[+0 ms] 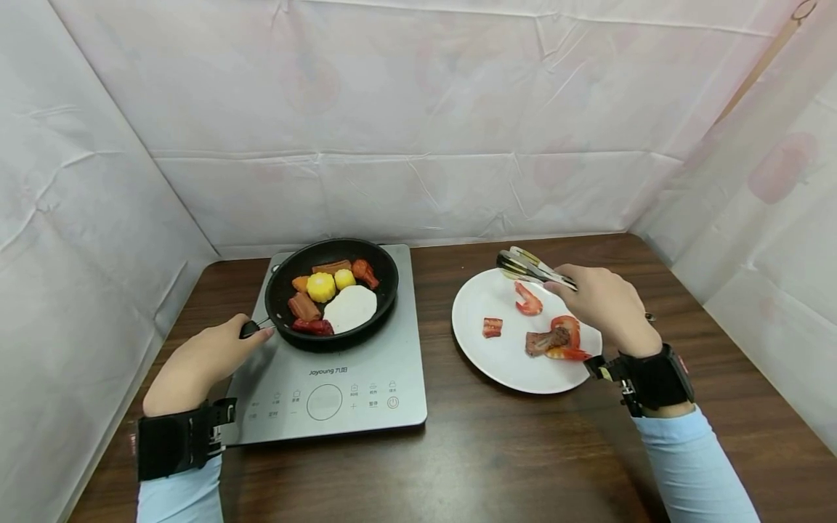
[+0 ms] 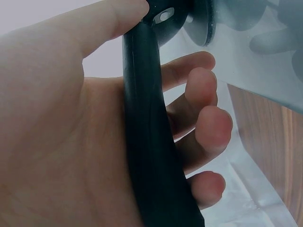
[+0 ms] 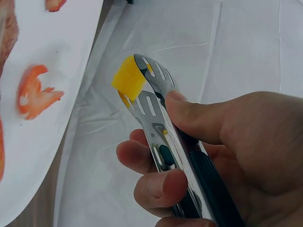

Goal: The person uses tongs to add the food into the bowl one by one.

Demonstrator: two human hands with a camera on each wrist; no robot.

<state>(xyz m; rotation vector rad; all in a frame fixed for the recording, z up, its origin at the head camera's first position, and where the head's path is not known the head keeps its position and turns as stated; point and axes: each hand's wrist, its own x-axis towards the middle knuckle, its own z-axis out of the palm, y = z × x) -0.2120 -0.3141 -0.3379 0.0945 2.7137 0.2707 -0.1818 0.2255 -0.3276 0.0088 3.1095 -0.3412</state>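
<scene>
My left hand (image 1: 212,356) grips the black handle (image 2: 151,118) of a frying pan (image 1: 387,285), fingers curled round it and thumb near the pan end. The pan holds yellow corn pieces (image 1: 320,287), a flat white piece (image 1: 351,309), a small drumstick (image 1: 365,272) and reddish-brown meat pieces (image 1: 304,306). My right hand (image 1: 604,301) holds metal food tongs (image 1: 539,272) over the far right rim of a white plate (image 1: 477,363). Between the tong ends in the right wrist view is a yellow chunk (image 3: 129,78); its kind is unclear.
Under the pan lies a silver induction cooker (image 1: 281,407). A shrimp (image 1: 528,299), a small striped meat piece (image 1: 492,327) and a larger meat slice (image 1: 539,343) lie on the plate. White sheeting (image 1: 418,189) encloses the back and sides of the brown wooden table (image 1: 458,457).
</scene>
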